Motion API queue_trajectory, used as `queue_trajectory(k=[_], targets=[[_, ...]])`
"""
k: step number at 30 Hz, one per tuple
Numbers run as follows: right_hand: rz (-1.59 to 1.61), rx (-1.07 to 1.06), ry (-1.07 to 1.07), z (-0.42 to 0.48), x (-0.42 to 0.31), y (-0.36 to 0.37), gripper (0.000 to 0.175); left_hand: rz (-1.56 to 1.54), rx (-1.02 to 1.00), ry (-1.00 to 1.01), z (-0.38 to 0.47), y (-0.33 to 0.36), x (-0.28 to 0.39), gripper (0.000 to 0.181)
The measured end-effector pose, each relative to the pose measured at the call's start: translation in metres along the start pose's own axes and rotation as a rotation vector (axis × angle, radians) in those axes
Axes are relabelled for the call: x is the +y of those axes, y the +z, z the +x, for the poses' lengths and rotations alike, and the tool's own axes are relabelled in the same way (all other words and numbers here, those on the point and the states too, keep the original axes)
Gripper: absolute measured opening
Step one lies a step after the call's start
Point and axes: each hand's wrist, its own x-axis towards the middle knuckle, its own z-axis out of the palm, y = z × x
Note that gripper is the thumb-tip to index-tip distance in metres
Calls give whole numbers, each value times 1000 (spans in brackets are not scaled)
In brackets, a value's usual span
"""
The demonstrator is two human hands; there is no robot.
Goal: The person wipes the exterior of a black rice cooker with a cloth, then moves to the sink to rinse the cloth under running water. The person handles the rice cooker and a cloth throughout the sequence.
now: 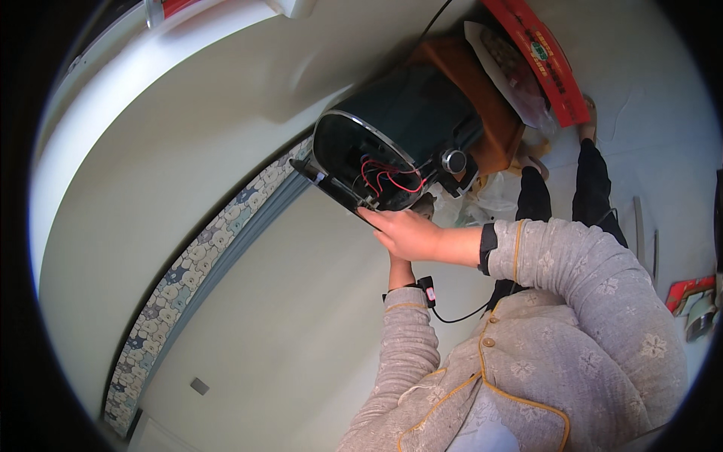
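Note:
A dark green household appliance (406,113) with a chrome-trimmed opening lies tilted before me, and red wires (390,178) show inside it. A round silver knob (453,161) is on its near side. Along the lower edge of the opening is a narrow dark panel (333,187) with small fittings. My right hand (408,233) grips the near end of this panel, thumb and fingers at its edge. My left hand (400,268) reaches up beneath the right one. Most of it is hidden, so its grip cannot be made out.
The appliance rests against a brown wooden piece of furniture (497,130). Beyond are a red printed box (542,56) and clear plastic bags (488,195) on the floor. A pale wall with a patterned curtain (197,254) runs along the left. A cable (460,319) hangs from my left wrist.

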Motion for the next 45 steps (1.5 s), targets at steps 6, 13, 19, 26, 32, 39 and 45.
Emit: queue_trajectory(k=[6, 13, 19, 26, 32, 39, 45], targets=[[10, 54, 100, 3, 5, -2, 48, 71, -19, 58, 1, 7, 18, 55], [22, 106, 212, 4, 15, -15, 43, 222, -133, 160, -4, 5, 58, 56], [84, 144, 292, 4, 24, -36, 44, -25, -281, -86, 32, -63, 74, 60], [62, 161, 263, 5, 23, -40, 41, 184, -166, -33, 63, -30, 119, 71], [-107, 86, 346, 6, 19, -46, 55, 336, -149, 8, 69, -28, 125, 78], [-500, 185, 43, -2, -8, -80, 52, 338, -121, -7, 68, -29, 124, 80], [-590, 545, -118, 79, 1, -73, 63, 386, -80, 117, 68, -22, 129, 83]])
